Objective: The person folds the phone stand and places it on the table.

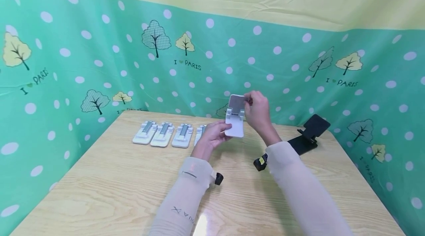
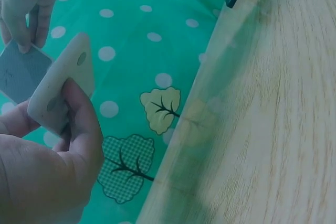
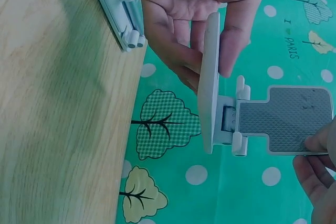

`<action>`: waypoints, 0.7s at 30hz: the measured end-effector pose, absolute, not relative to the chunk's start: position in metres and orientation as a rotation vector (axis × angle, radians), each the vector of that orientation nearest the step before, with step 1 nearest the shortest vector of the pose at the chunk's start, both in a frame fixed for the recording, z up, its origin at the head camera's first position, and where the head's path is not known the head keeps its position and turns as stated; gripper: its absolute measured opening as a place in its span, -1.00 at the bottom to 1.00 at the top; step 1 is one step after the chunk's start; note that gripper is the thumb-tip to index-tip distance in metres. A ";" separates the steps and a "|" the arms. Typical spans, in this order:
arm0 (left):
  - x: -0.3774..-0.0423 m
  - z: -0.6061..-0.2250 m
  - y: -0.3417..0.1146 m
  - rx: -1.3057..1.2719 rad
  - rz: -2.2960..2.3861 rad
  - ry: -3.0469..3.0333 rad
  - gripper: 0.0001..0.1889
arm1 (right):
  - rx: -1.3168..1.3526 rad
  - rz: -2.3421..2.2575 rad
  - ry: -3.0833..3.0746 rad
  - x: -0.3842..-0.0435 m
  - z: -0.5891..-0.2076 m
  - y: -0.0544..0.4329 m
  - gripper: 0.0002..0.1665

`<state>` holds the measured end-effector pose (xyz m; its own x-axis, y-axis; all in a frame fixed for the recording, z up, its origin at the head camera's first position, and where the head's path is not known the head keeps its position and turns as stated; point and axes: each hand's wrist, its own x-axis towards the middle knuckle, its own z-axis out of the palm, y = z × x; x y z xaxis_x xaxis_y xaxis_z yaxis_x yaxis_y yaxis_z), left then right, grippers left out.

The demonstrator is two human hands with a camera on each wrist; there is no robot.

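A white folding phone stand (image 1: 235,125) is held up above the table, its grey-padded back plate (image 3: 286,119) swung out from the base. My left hand (image 1: 215,135) grips the white base (image 2: 63,85) between thumb and fingers. With thumb and fingertips, my right hand (image 1: 258,110) pinches the outer edge of the padded plate. Several folded white phone stands (image 1: 162,134) lie in a row on the table to the left, the nearest one partly hidden behind my left hand. At the right, a black phone stand (image 1: 315,127) stands unfolded, partly covered by my right forearm.
The wooden table (image 1: 109,184) ends at the back against a green dotted curtain (image 1: 199,81). Black wrist-camera parts (image 1: 260,163) hang below my right sleeve, and another black piece (image 1: 218,178) sits beside the left cuff.
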<state>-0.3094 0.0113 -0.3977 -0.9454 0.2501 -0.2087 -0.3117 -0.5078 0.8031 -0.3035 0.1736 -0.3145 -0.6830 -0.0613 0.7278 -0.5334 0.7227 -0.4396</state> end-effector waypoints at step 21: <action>-0.314 -0.401 0.008 -0.106 2.437 1.413 -0.54 | 0.473 0.860 -2.140 -0.298 -0.331 0.169 -0.84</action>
